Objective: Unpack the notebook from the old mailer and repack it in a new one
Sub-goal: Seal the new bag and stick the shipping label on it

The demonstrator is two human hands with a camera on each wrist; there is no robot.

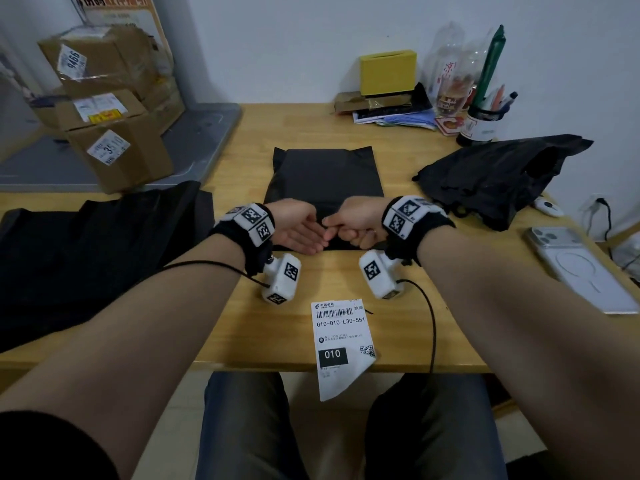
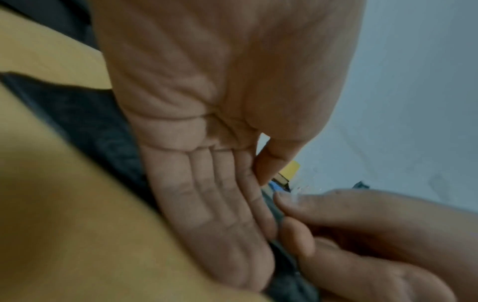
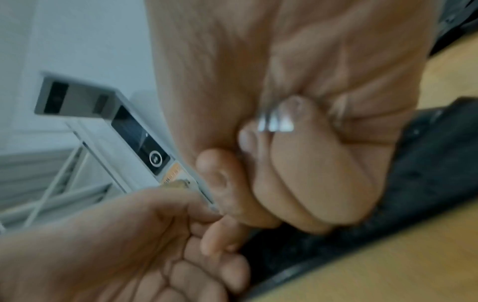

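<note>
A black mailer (image 1: pixel 323 178) lies on tan wood table (image 1: pixel 433 271), near a white label (image 1: pixel 341 337).

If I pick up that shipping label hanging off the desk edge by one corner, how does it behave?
The label is probably floppy: its overhanging end already bends down past the table edge. Likely very light, so it would flutter or slide on the smooth wood at a slight push. One lower corner looks curled, so it may be a peel-off sticker, possibly tacky underneath.

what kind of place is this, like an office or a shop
Most likely a small parcel-packing or courier desk: labelled brown cardboard boxes stacked at the left, a white printed shipping label on the wooden table, and a flat black plastic mailer.
</note>
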